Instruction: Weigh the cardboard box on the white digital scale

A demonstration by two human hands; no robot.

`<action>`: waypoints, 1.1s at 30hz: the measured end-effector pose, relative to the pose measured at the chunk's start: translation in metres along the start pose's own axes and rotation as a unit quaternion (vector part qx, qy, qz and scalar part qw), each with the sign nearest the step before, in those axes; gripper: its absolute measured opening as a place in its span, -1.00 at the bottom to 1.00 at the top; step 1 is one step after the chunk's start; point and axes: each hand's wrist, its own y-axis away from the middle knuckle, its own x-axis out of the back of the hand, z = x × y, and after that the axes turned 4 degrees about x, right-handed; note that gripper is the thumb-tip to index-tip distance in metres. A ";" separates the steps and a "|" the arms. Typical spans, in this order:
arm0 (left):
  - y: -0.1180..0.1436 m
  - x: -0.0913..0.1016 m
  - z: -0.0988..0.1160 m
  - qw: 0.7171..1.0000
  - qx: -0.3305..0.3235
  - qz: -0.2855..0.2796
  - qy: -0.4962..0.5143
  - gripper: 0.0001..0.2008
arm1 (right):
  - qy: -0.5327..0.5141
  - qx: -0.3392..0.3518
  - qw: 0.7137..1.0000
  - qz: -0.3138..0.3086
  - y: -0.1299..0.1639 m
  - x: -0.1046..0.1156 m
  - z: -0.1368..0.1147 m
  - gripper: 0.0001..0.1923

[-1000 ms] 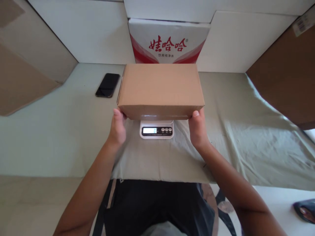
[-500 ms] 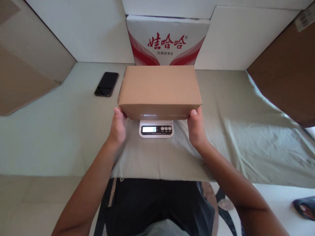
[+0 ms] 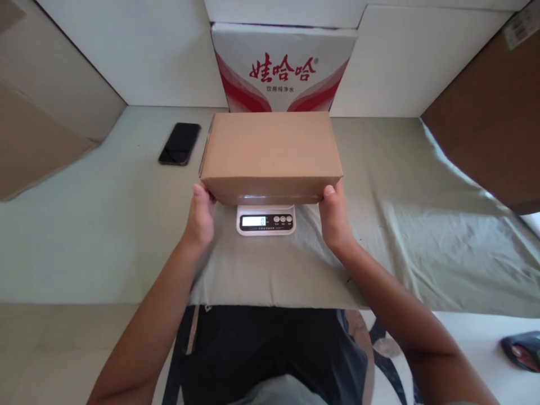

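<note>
A closed brown cardboard box (image 3: pixel 272 143) is held level between my two hands, over a white digital scale (image 3: pixel 265 230). My left hand (image 3: pixel 201 216) grips its near left corner, thumb at the side and the other fingers hidden beneath or behind. At the near right corner my right hand (image 3: pixel 335 216) does the same, its thumb resting against the front face. Clear tape crosses the box's front. Only the scale's front panel shows, with a lit display that seems to read 0 and several round buttons; the box hides its platform.
A black phone (image 3: pixel 180 144) lies on the pale green cloth (image 3: pixel 105 225) left of the box. Behind stands a white and red carton (image 3: pixel 282 67) against white panels. Large cardboard pieces flank both sides. A dark shoe (image 3: pixel 523 351) is on the floor at right.
The whole view has shifted very slightly. Both hands keep their hold on the box, which stays over the scale, and the display looks the same.
</note>
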 end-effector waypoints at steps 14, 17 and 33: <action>0.003 -0.002 0.004 1.000 0.005 -0.001 0.000 0.00 | 0.003 -0.005 1.000 0.002 0.000 0.002 0.009 -0.01; 0.003 -0.001 0.004 1.000 -0.001 -0.009 0.002 0.01 | 0.001 0.005 1.000 0.001 -0.001 0.003 0.011 -0.01; 0.003 -0.001 0.008 1.000 0.000 -0.021 0.013 -0.04 | -0.003 -0.009 1.000 0.026 -0.002 0.005 0.015 -0.02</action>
